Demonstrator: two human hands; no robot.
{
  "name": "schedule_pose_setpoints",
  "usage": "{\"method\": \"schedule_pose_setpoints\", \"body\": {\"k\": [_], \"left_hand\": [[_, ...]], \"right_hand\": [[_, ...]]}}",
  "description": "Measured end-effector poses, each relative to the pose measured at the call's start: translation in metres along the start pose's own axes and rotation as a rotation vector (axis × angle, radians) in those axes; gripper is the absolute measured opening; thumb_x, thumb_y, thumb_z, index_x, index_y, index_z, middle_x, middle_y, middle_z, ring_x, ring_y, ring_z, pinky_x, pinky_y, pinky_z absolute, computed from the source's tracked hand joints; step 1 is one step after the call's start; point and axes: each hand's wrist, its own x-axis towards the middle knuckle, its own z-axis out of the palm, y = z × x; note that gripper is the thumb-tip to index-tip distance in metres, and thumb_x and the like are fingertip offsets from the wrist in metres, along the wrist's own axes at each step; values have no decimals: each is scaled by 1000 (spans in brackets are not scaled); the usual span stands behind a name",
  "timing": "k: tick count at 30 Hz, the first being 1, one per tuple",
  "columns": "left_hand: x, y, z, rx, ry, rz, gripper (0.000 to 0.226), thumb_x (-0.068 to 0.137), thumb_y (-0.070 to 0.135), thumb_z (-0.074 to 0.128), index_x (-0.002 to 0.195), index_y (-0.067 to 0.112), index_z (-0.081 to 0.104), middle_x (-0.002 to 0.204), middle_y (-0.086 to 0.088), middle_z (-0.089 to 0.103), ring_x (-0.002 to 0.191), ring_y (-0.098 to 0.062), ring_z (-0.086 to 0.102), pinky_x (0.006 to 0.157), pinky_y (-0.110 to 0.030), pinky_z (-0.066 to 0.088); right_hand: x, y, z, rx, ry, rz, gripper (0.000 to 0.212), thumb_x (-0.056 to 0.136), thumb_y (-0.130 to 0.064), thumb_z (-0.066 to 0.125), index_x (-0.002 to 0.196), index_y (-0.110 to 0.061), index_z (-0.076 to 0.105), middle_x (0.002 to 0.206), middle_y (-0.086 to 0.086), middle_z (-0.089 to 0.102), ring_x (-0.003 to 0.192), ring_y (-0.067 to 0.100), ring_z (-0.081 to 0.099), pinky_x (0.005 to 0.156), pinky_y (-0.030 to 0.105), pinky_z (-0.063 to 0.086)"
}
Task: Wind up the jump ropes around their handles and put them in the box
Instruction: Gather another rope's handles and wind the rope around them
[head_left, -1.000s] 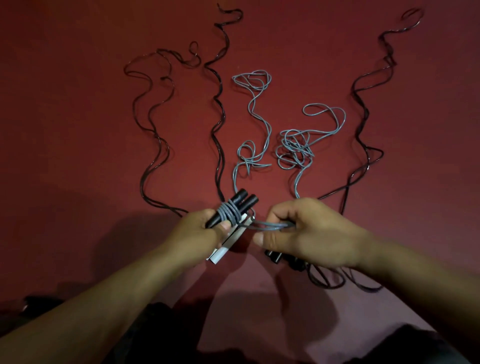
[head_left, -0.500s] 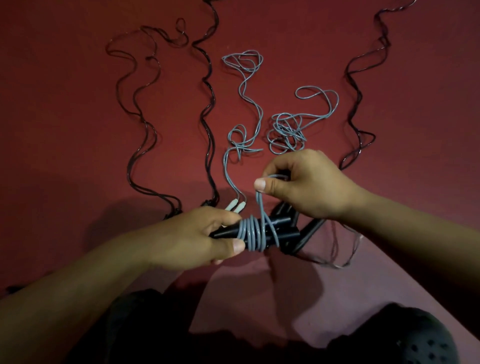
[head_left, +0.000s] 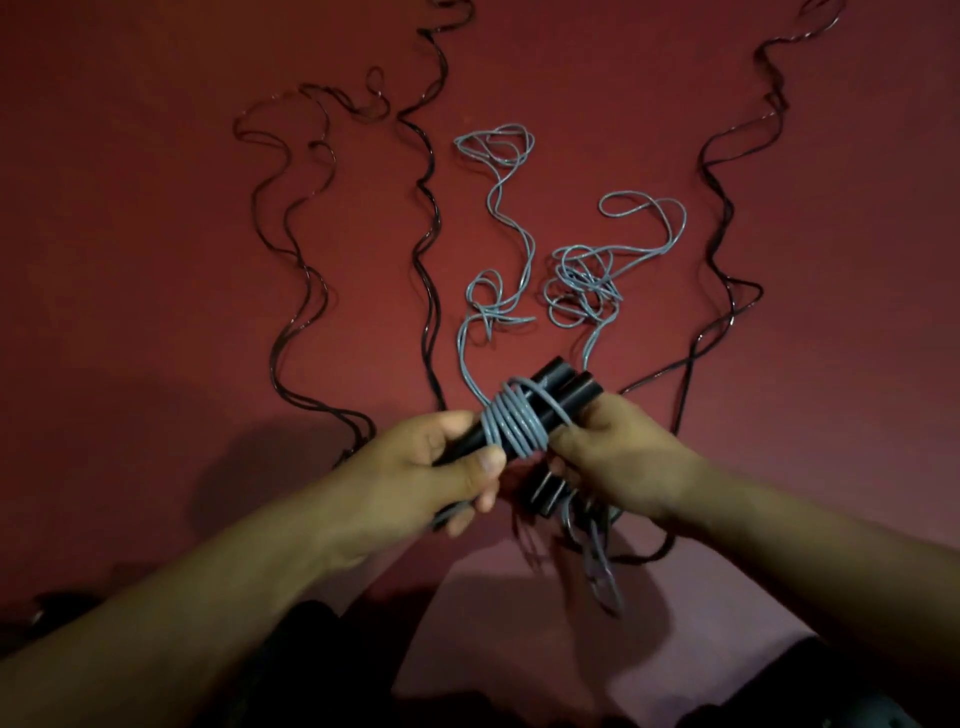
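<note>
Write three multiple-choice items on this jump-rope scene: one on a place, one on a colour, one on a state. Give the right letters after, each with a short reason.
1. Where are the paired black handles?
A. In a box
B. Held up between both hands
C. Lying alone at the top of the floor

2. What colour is the rope wound round those handles?
A. Grey
B. Yellow
C. White

3. What state is the grey rope in?
A. Fully wound
B. Not wound at all
C. Partly wound, with loose loops on the floor

Answers:
1 B: the left hand grips the handles' near end and the right hand holds beside the coils.
2 A: the coils are grey, while the black ropes lie unwound on the red floor.
3 C: several turns sit on the handles, yet grey strands trail off to tangles beyond.
</note>
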Motion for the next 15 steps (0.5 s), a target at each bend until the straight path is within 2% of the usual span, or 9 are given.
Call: {"method": "schedule_pose_setpoints", "body": {"k": [2, 4, 8, 11, 15], "left_hand": [[1, 3, 4, 10, 51, -25, 17, 102, 10, 49, 86, 7, 54, 58, 6, 58, 47, -7, 45, 51, -15, 37], [1, 3, 4, 27, 121, -44, 20, 102, 10, 49, 83, 8, 55, 56, 7, 58, 47, -7, 44, 51, -15, 37], [2, 3, 6, 20, 299, -86, 24, 101, 11, 49, 78, 11, 57, 47, 8, 53, 41, -4, 40, 43, -14, 33], [7, 1, 0, -34, 402, -136, 28, 101, 17, 51, 75, 13, 58, 48, 7, 52, 42, -8, 40, 44, -21, 33], [12, -3, -2, -27, 469, -176, 31, 101, 20, 52, 71, 14, 59, 47, 6, 51, 38, -7, 40, 41, -17, 34]], "right_hand": [[-6, 4, 3, 25, -15, 10, 29, 99, -21, 51, 73, -10, 53, 56, 5, 50, 50, 22, 41, 49, 34, 32], [-11, 3, 1, 108, -17, 26, 31, 100, -27, 51, 74, -11, 51, 54, 2, 46, 46, 18, 38, 46, 28, 30], [-17, 0, 1, 158, -57, 58, 12, 98, -17, 56, 87, -16, 61, 58, -5, 51, 49, 8, 41, 45, 20, 36], [-20, -3, 2, 155, -99, 80, 10, 96, -12, 57, 97, -16, 66, 64, -4, 58, 56, 10, 47, 52, 22, 38], [-21, -8, 2, 112, -58, 116, 18, 95, -18, 60, 79, -14, 63, 51, -11, 53, 45, 3, 44, 48, 18, 37]]}}
